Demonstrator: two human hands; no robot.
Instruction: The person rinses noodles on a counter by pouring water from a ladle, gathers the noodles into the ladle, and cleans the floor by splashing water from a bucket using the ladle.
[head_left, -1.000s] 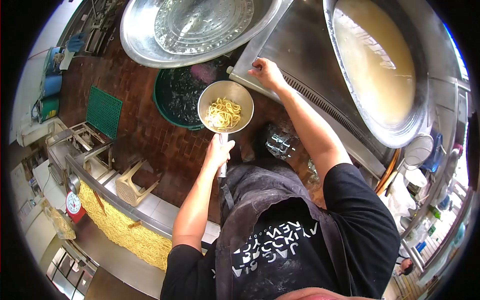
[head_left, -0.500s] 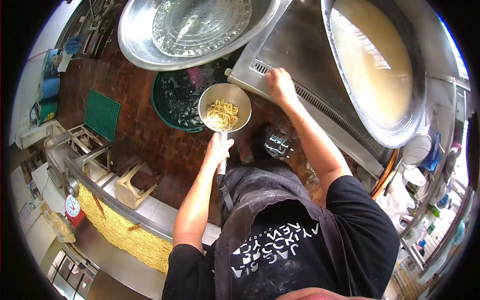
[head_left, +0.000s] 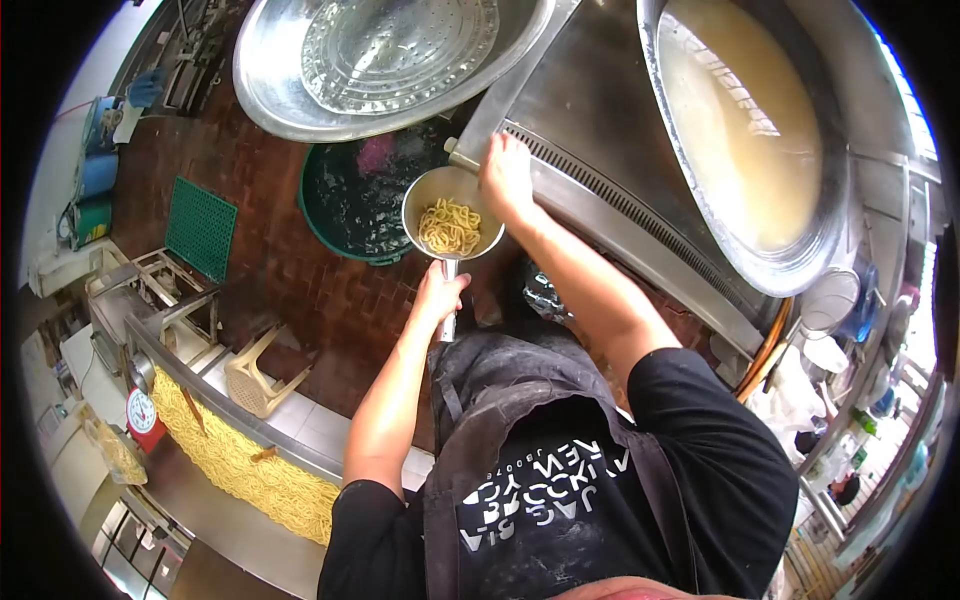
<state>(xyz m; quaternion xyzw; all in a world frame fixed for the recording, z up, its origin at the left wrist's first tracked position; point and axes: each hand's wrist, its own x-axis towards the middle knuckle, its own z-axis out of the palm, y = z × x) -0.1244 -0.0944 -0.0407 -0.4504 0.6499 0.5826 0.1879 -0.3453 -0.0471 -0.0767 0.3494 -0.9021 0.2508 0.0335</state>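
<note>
My left hand is wrapped round the handle of a metal dipper, holding it in front of my apron. A small heap of yellow noodles lies in the bowl of the dipper. My right hand is at the right side of the dipper's rim, its fingers drawn together. Whether anything is between those fingers cannot be made out. Beyond the dipper, on the floor, stands a green tub of dark water with something pink in it.
A large metal basin with a perforated disc is ahead. On the right, a steel stove bears a vat of cloudy liquid. Noodles cover part of a counter at left, near a red scale and a plastic stool.
My right hand has come left, from over the stove's edge to the dipper's rim. The left hand and dipper have barely shifted.
</note>
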